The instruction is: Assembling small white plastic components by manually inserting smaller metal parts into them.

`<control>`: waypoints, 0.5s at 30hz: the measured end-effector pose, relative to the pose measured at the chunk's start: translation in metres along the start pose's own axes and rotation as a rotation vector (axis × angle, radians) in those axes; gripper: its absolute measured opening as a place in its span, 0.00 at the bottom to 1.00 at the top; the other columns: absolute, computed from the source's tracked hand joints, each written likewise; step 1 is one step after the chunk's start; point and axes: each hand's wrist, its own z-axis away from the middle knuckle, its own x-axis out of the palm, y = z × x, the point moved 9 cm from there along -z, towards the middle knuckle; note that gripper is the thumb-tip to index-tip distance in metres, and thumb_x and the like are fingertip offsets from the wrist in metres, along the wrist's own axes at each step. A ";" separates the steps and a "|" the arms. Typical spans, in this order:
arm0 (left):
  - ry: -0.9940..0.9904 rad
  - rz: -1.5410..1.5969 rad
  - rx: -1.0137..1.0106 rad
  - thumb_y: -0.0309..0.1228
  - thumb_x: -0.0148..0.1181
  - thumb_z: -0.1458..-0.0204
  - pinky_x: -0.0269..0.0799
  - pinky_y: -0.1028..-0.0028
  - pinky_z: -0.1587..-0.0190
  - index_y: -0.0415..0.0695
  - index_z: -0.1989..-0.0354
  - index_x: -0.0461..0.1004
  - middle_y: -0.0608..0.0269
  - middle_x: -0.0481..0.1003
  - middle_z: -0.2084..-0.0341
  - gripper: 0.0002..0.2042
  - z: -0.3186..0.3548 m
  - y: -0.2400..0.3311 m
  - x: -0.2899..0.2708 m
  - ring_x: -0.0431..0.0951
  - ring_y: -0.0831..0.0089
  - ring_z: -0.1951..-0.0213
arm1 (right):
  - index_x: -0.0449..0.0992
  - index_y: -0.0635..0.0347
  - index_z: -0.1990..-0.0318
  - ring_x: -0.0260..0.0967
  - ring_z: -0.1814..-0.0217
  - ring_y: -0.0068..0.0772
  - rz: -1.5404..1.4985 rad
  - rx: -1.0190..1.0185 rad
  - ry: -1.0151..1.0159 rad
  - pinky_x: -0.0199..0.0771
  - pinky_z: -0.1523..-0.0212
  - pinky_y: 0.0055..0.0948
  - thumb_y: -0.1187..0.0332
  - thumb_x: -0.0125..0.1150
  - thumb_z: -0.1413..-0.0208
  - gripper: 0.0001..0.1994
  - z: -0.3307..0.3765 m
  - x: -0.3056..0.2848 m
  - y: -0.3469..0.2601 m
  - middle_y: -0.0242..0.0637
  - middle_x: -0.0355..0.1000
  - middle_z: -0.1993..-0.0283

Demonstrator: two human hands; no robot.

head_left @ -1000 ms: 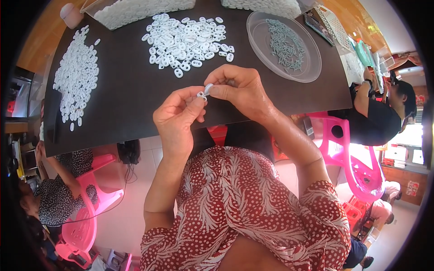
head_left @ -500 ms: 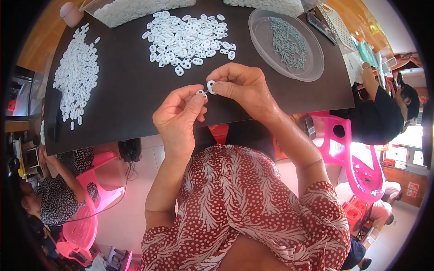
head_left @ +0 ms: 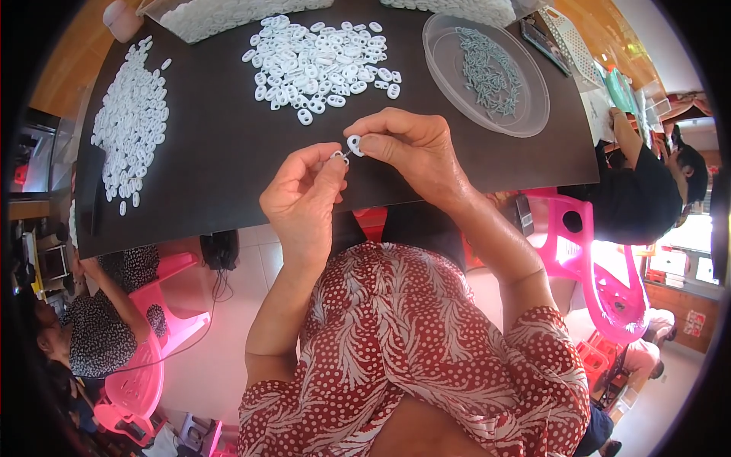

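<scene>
Close to the table's near edge, my left hand [head_left: 303, 199] pinches a small white plastic piece [head_left: 339, 155] between thumb and fingers, mostly covered by them. Facing it, my right hand [head_left: 417, 154] grips a white oval two-hole piece [head_left: 354, 145] between thumb and forefinger. A thin grey screw [head_left: 348, 154] spans the short gap between the two pieces; how far it sits in either one cannot be made out. Beyond my hands lies a pile of white two-hole pieces [head_left: 320, 65]. Grey screws [head_left: 489, 72] fill part of a round clear tub [head_left: 533, 114] at the right.
A second heap of white pieces [head_left: 133, 118] covers the table's left side. Clear bins [head_left: 179, 34] of white parts stand along the far edge, and a phone [head_left: 544, 47] lies far right. People sit at both sides, with pink plastic chairs [head_left: 563, 228] nearby.
Both hands keep nearly the same pose and hold on the pieces. The white pieces look slightly farther apart, with more of the screw showing. The whole view has shifted a little.
</scene>
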 end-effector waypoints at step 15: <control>0.045 -0.021 -0.003 0.21 0.60 0.49 0.65 0.86 0.76 0.34 0.63 0.76 0.65 0.75 0.75 0.06 0.003 -0.003 0.001 0.70 0.85 0.78 | 0.76 0.65 0.64 0.67 0.67 0.18 0.005 0.024 0.044 0.68 0.65 0.20 0.75 0.62 0.51 0.06 0.003 0.000 0.003 0.31 0.73 0.70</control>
